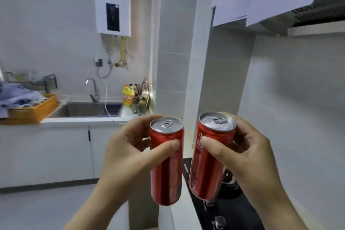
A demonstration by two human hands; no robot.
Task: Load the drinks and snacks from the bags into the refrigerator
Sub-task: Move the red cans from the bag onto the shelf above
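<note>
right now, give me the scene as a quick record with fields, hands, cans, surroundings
left hand: grips left red can
right hand: grips right red can
cans: apart, tops up, right one tilted
behind, left: sink, yellow bottle, orange basket
below, right: black stove
refrigerator: not in view

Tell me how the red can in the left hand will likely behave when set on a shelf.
The left can is tall and slim, so it probably tips easily. Its tab lies flat, so likely unopened and heavy for its size. The smooth round wall would probably roll if laid down.
</note>
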